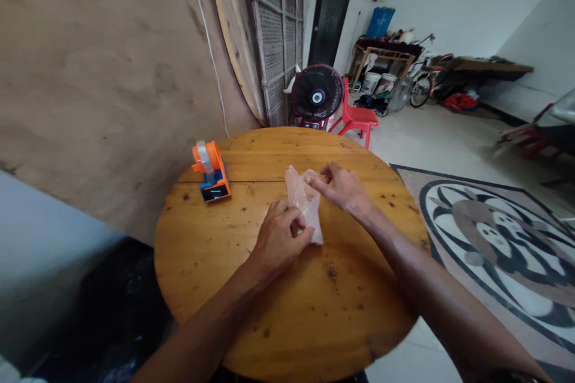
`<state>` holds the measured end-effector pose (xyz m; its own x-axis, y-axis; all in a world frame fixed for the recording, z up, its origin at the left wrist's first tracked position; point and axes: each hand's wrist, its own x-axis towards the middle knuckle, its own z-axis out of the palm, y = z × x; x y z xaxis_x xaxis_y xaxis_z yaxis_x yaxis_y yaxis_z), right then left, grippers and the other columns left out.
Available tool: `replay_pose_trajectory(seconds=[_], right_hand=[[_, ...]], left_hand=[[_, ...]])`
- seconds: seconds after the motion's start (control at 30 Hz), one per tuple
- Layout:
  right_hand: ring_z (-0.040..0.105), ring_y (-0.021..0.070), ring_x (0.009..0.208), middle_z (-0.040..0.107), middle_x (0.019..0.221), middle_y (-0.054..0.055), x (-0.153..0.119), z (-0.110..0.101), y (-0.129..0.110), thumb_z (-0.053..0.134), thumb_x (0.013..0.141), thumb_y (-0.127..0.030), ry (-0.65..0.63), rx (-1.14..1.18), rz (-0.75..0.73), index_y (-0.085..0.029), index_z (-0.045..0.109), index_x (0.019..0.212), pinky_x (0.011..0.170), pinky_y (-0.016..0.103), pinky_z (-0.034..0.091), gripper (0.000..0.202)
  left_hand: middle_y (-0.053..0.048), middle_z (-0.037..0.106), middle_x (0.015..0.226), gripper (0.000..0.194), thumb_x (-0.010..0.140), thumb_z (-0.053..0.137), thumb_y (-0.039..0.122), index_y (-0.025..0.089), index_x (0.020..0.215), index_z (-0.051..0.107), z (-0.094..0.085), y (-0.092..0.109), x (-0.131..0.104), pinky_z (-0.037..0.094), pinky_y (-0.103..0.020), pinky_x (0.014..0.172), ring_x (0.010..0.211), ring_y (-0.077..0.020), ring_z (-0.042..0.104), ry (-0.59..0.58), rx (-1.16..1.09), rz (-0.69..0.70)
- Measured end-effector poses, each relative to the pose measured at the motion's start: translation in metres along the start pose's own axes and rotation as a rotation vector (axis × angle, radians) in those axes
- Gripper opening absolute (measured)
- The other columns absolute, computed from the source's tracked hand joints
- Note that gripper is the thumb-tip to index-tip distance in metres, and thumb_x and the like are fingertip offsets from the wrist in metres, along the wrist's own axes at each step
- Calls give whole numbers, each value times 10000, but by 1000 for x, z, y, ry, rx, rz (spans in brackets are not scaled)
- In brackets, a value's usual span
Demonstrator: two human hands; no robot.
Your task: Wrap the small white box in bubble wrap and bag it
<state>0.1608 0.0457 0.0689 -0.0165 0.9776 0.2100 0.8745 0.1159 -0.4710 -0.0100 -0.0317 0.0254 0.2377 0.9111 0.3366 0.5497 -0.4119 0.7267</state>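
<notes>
A small piece of translucent bubble wrap (311, 213), creased and with two raised flaps at its far end, is on the round wooden table (359, 287) between my hands. My left hand (282, 231) holds its near left side, with curled fingers and the thumb pressed near the lower edge. At the upper right flap is my right hand (342, 189), thumb stretched onto the plastic and fingers bent in. Whether anything is wrapped inside cannot be made out. An orange and blue tape dispenser (211, 172) with a roll of clear tape stands at the table's left edge.
Behind the table stand a dark round fan (317, 93) and a red plastic chair (359, 116). A brown board wall (112, 60) borders the left. On the right, the floor has a patterned round inlay (498, 239). A bicycle (421, 87) is farther back.
</notes>
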Motion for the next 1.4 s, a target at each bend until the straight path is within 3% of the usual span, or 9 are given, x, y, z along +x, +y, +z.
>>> replay_pose_trajectory(seconds=[0.13, 0.3, 0.4, 0.57, 0.73, 0.97, 1.07, 1.23, 1.4], right_hand=[[562, 189, 692, 646, 768, 67, 18, 15, 5, 674, 747, -455, -119, 23, 12, -175, 627, 868, 577, 277, 338, 309], [536, 138, 647, 630, 750, 19, 28, 27, 23, 685, 721, -403, -288, 289, -12, -162, 633, 790, 553, 249, 352, 256], [546, 121, 626, 637, 711, 1, 30, 38, 28, 675, 718, -328, -301, 416, -25, -157, 654, 783, 545, 226, 375, 184], [568, 114, 603, 647, 649, 4, 27, 51, 26, 610, 743, -248, -222, 417, 9, -159, 654, 701, 540, 201, 394, 107], [542, 105, 548, 605, 572, 5, 23, 50, 30, 575, 743, -199, -168, 370, 63, -163, 607, 596, 503, 197, 379, 155], [509, 99, 469, 589, 525, 7, 22, 49, 38, 577, 742, -214, -113, 382, 113, -167, 598, 623, 442, 198, 357, 130], [533, 103, 507, 620, 589, 1, 22, 50, 39, 587, 743, -222, -120, 414, 84, -168, 624, 745, 480, 200, 392, 65], [566, 113, 648, 666, 844, 11, 26, 53, 42, 621, 719, -217, -91, 392, -30, -193, 594, 1069, 616, 228, 448, 352], [517, 78, 610, 646, 997, -1, 28, 49, 44, 607, 714, -196, -123, 404, -152, -225, 529, 1147, 618, 220, 434, 441]], left_hand=[[-43, 533, 911, 75, 747, 620, 184, 200, 731, 548, 1, -1, -1, 470, -353, 790, 903, -200, 516, -1, -3, -39], [-68, 502, 1068, 117, 739, 627, 198, 200, 807, 532, 4, -2, -1, 448, -401, 937, 1065, -222, 503, 7, -4, -65], [-115, 411, 1305, 331, 720, 643, 214, 209, 1024, 513, 6, -4, 0, 378, -467, 1057, 1269, -272, 410, 33, -22, -88], [-132, 272, 1512, 781, 730, 632, 221, 253, 1417, 262, 8, -10, 3, 242, -529, 1160, 1418, -295, 256, -38, -100, -95], [-142, 278, 1538, 720, 761, 580, 241, 184, 1433, 327, 8, -13, 6, 218, -514, 1178, 1432, -292, 249, -124, -20, -61], [-164, 322, 1524, 641, 790, 510, 253, 121, 1407, 399, 8, -15, 8, 219, -512, 1177, 1425, -286, 277, -204, 33, 19], [-175, 340, 1512, 624, 796, 506, 263, 113, 1394, 411, 10, -16, 7, 231, -526, 1169, 1415, -294, 297, -192, 39, 8], [-159, 366, 1498, 624, 779, 517, 230, 142, 1388, 415, 11, -16, 7, 248, -522, 1165, 1409, -289, 310, -158, 37, 26], [-139, 386, 1488, 633, 763, 522, 204, 160, 1385, 413, 10, -13, 7, 255, -512, 1167, 1402, -281, 323, -141, 15, 46]])
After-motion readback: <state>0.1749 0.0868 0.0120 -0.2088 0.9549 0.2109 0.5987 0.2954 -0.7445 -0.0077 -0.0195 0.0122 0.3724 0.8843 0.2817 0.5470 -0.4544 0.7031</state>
